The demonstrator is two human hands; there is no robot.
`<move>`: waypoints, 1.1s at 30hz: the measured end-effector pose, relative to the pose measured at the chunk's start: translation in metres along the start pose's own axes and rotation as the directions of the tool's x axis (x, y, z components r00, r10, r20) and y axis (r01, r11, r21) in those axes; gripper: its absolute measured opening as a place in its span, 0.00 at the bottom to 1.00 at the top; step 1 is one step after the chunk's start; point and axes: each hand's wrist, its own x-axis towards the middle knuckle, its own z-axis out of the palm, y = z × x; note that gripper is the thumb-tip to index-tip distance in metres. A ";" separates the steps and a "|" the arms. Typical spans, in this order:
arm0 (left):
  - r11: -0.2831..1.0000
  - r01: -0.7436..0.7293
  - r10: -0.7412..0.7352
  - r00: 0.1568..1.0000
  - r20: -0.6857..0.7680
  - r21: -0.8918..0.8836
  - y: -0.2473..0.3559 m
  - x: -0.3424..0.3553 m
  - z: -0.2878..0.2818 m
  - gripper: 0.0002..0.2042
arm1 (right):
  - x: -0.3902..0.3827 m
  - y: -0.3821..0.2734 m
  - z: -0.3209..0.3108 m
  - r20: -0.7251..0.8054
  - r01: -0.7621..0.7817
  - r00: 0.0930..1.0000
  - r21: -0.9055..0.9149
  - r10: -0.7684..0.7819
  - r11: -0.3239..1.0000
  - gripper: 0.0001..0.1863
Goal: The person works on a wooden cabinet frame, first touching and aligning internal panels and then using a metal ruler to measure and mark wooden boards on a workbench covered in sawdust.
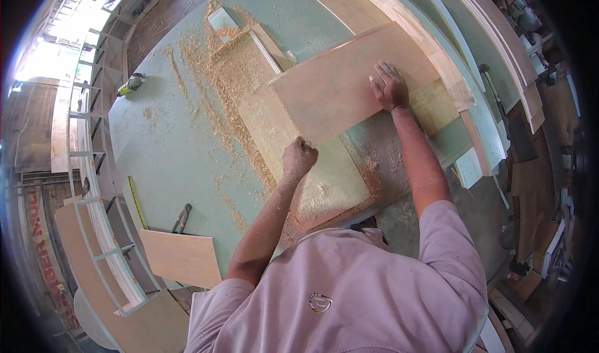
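Note:
A flat brown wooden panel (340, 84) lies across other boards on the green worktable (168, 178). My right hand (392, 86) rests flat on the panel's right part, fingers stretched out. At the panel's near left corner, my left hand (299, 157) is closed, its fingers curled; what they grip, if anything, is hidden. Sawdust coats that hand and wrist. Beneath the panel, a paler board (331, 178) runs toward me, dusted with shavings. Wood shavings (228, 103) are heaped along the boards' left side.
Left on the table lie a green-and-black power tool (131, 84), a yellow tape measure (135, 200), pliers (182, 218) and a small board (181, 254). Long planks (430, 47) line the right side. A white ladder-like frame (93, 228) stands at far left.

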 end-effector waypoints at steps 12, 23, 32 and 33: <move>1.000 -0.008 0.008 1.000 -0.021 -0.016 0.000 0.010 -0.004 0.12 | 0.009 0.002 0.008 -0.001 0.000 1.000 -0.011 0.000 1.000 0.27; 1.000 0.007 -0.008 0.999 -0.033 -0.024 -0.002 0.026 -0.009 0.12 | 0.024 0.001 0.017 0.007 0.001 1.000 -0.010 -0.001 1.000 0.28; 1.000 0.000 -0.001 0.998 -0.057 -0.015 -0.006 0.044 -0.015 0.13 | 0.039 -0.002 0.027 -0.002 0.020 1.000 -0.017 -0.020 1.000 0.27; 1.000 -0.008 0.006 0.998 -0.070 -0.023 -0.005 0.045 -0.015 0.13 | 0.040 -0.002 0.028 -0.008 0.020 1.000 -0.018 -0.020 1.000 0.27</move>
